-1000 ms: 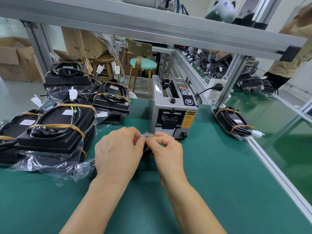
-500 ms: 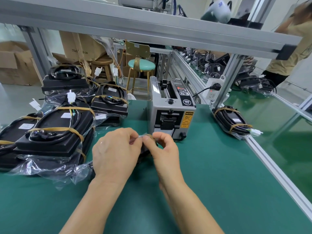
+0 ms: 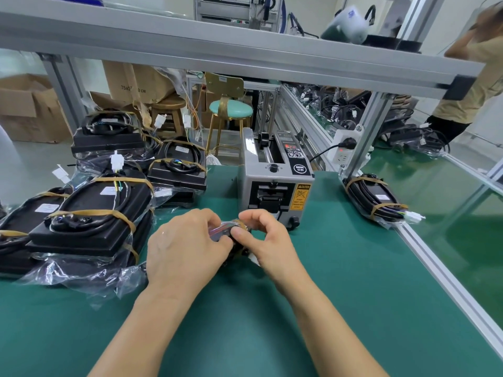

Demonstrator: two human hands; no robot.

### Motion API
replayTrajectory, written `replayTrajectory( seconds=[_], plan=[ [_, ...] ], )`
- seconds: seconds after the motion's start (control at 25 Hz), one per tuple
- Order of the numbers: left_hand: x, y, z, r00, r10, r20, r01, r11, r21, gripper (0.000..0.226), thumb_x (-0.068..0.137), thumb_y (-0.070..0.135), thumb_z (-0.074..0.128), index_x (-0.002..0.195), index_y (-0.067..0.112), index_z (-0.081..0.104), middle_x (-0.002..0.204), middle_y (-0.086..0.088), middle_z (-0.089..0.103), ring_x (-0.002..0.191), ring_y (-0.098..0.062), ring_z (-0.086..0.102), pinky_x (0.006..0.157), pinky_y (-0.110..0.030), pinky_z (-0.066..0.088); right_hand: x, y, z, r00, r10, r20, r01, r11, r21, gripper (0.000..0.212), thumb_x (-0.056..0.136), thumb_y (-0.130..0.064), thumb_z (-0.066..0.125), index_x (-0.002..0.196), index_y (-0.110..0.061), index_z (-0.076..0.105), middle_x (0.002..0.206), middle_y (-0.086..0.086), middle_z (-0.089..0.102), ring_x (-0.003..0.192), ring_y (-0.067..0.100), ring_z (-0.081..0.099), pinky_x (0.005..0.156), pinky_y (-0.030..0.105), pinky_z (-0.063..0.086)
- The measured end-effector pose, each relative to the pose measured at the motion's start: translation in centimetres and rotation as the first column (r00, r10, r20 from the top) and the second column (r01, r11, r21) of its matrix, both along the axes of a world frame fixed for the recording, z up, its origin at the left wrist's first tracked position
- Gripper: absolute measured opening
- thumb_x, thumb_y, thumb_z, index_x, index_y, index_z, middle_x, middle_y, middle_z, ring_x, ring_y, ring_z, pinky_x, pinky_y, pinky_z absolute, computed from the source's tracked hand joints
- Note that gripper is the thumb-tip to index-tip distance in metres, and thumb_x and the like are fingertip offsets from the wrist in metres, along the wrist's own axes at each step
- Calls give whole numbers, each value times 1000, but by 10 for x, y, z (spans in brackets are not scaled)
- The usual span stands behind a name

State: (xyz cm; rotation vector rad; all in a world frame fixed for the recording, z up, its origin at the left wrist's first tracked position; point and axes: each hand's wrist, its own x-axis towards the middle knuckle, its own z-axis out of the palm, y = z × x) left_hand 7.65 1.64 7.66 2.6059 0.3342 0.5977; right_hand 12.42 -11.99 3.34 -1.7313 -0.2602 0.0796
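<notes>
Centrally, the left hand (image 3: 187, 246) and the right hand (image 3: 268, 240) meet over the near middle of the table (image 3: 340, 295), fingertips facing one another. Both are curled and pinching the same thing: a small bundle (image 3: 228, 232) of coloured wires in clear film, with a strip of brown tape (image 3: 239, 222) across its top. The left hand grips it from the left and the right from the right, so the bundle sits squarely between them, touching both, with neither hand nearer. Its visible stretch runs left to right, from one set of fingertips to the other. Something black shows beneath it, and a white connector (image 3: 254, 258) peeps out under the right hand, but how far the whole piece extends under the palms cannot be told. Judging by the grip, the step in hand is pressing the tape round the bundle. The coming move likely turns on that left-right axis: the tape crosses it, so the wrap would go over the far side and back under toward the person.

Just beyond the fingers, on the far side, stands the dispenser (image 3: 275, 186), its mouth facing the hands and nearer the right one. To the left lies a stack (image 3: 89, 213) of bagged black units bound with like tape. Well apart on the right, at the table's edge, rests one more such unit (image 3: 377, 198).
</notes>
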Motion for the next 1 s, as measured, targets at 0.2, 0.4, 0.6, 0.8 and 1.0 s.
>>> replayTrajectory(
  seconds=[0.2, 0.4, 0.6, 0.8, 1.0],
  plan=[
    [-6, 9, 9, 976, -140, -167, 151, 987, 56, 45, 61, 59, 65, 99, 40, 49, 79, 17, 56, 76, -12, 52, 60, -26, 30, 16, -10, 1, 995, 92, -40, -95, 993, -72, 16, 90, -20, 65, 106, -18, 65, 105, -1, 62, 97, 5, 55, 93, 24, 46],
    [-14, 34, 11, 959, -272, -84, 258, 955, -143, 62, 57, 38, 84, 108, 45, 50, 90, 19, 68, 89, -10, 64, 74, -27, 47, -3, -32, -15, 992, 77, -98, -77, 997, 1, 71, 66, -50, 81, 128, -41, 49, 132, -23, 51, 125, -8, 44, 102, 17, 36],
    [-16, 50, -3, 744, -512, 430, 590, 199, -783, 91, 48, -2, 87, 128, 31, 58, 115, -9, 69, 105, -23, 67, 79, -22, 54, -34, -40, -21, 958, 284, 38, -285, 929, 235, 108, 59, -34, 92, 147, -34, 29, 148, -8, 45, 138, 13, 41, 113, 40, 34],
    [-16, 38, -29, 743, -385, 547, 594, 2, -805, 77, 43, 0, 83, 115, 22, 68, 117, -15, 67, 104, -25, 67, 79, -29, 56, -57, -37, -1, 963, 243, 113, -265, 928, 261, 86, 66, -29, 89, 138, -37, 43, 136, -2, 58, 126, 19, 55, 95, 22, 47],
    [-26, 48, -23, 746, -384, 543, 596, 25, -802, 72, 55, 16, 86, 122, 31, 64, 121, -10, 66, 111, -23, 63, 82, -27, 54, -64, -25, 17, 980, 151, 133, -183, 944, 276, 88, 55, -18, 89, 134, -23, 50, 121, -1, 69, 110, 17, 66, 84, 19, 51]
  ],
)
